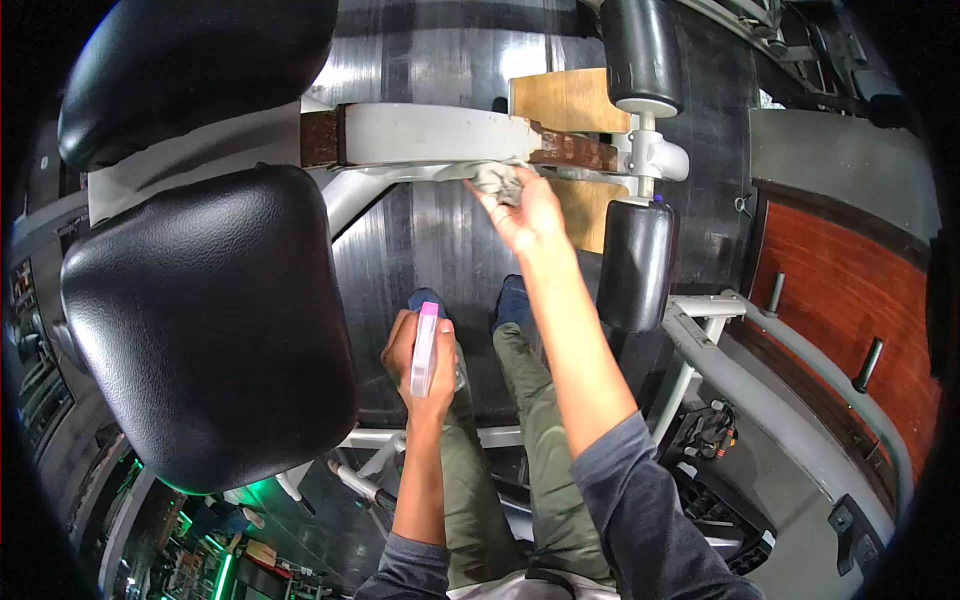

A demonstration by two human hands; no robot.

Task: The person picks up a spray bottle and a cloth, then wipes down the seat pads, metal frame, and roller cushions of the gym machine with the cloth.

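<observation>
A crumpled light cloth (498, 182) is in my right hand (525, 212), pressed to the lower side of the white metal beam (430, 134) near its worn, rusty end. My left hand (420, 352) is wrapped round a spray bottle (424, 350) with a pink top, held low over my legs, away from the beam. Two black padded cushions, an upper one (200, 75) and a lower one (210, 325), are at the beam's left end. Black foam rollers (640, 262) flank its right end.
Wooden panels (575, 100) lie behind the beam's right end. A curved grey metal frame (790, 400) with short pegs stands at the right, beside a red-brown board (840, 290). Dark flooring (400, 250) shows under the beam. Green lights glow at the lower left.
</observation>
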